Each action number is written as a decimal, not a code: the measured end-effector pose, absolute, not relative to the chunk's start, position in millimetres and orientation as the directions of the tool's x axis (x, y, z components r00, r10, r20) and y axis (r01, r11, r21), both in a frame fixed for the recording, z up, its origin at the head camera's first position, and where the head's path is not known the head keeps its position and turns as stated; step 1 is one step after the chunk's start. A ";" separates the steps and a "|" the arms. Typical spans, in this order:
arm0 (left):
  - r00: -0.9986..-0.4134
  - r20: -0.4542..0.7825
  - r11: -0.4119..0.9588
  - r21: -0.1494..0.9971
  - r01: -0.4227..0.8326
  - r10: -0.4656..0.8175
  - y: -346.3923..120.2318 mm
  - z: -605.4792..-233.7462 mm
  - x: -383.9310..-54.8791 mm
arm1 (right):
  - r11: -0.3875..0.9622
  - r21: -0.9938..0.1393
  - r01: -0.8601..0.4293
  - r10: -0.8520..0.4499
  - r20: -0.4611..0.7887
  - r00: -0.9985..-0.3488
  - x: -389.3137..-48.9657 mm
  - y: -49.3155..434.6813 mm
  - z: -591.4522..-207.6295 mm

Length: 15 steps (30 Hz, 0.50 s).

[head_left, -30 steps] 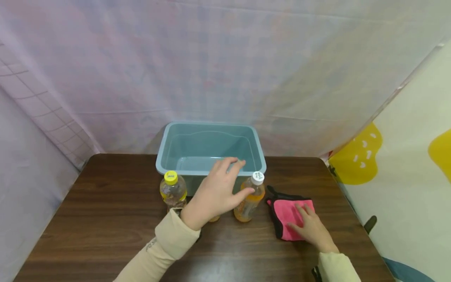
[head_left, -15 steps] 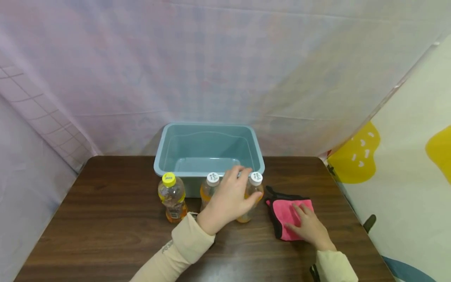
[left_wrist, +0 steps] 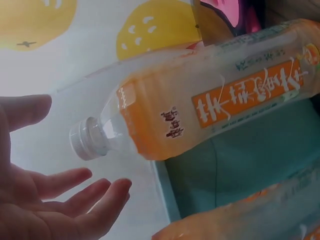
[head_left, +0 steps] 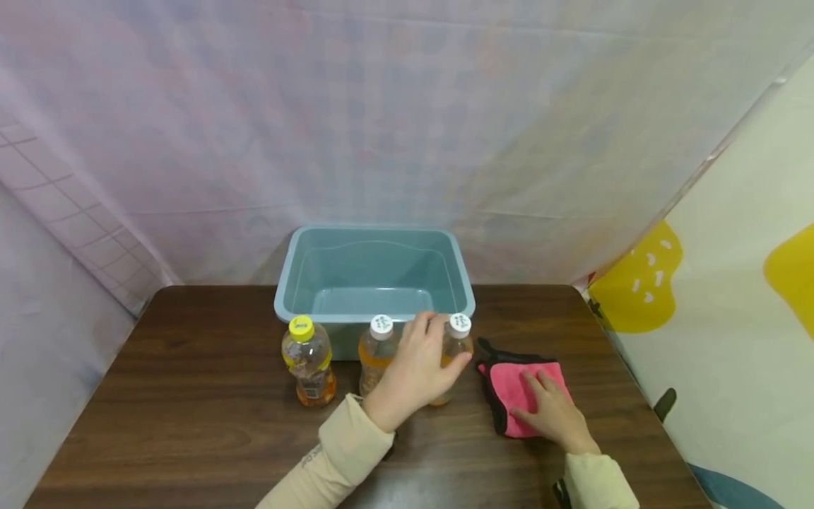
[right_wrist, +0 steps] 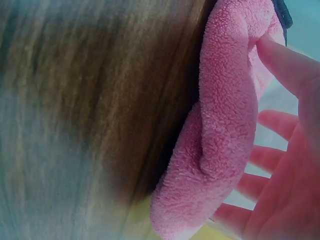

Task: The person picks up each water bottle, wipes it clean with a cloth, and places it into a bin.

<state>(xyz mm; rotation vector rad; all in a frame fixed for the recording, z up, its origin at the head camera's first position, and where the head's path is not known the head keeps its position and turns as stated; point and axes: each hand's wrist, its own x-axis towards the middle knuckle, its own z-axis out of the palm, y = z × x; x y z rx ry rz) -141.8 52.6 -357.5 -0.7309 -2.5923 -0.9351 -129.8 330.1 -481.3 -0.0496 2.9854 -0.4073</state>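
My left hand (head_left: 413,371) reaches over the table toward the right-hand bottle (head_left: 461,344), a clear one with a white cap and an orange label. In the left wrist view the thumb and fingers spread on either side of that bottle's cap (left_wrist: 87,139), apart from it. A like bottle (head_left: 374,357) stands to its left, partly behind the hand. Farther left is a yellow-capped bottle (head_left: 311,371) with amber liquid low in it. My right hand (head_left: 555,417) rests its spread fingers on a folded pink cloth (head_left: 505,382) with black edging.
A blue-grey plastic tub (head_left: 285,283) stands right behind the bottles, against a pale hanging curtain (head_left: 394,141). Brown wood grain covers the tabletop (head_left: 191,396). At the right hangs a white sheet with yellow shapes (head_left: 649,283).
My left hand has moved right and slightly down to the right-hand bottle, uncovering the middle bottle's cap. My right hand stays on the cloth. The head view has shifted slightly.
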 end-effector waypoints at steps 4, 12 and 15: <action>-0.831 0.435 0.638 0.540 0.549 0.346 55.4 -361.6 -144.0 | 0.964 -0.263 -0.045 -0.071 -0.090 -0.993 -130.3 328.1 -481.3; -0.829 0.441 0.658 0.517 0.548 0.344 57.6 -366.5 -145.8 | 0.959 -0.285 -0.006 -0.054 -0.159 -0.986 -134.1 322.9 -483.1; -0.832 0.440 0.657 0.523 0.543 0.337 58.4 -368.0 -146.5 | 0.956 -0.294 0.011 -0.039 -0.164 -0.986 -137.1 322.6 -484.5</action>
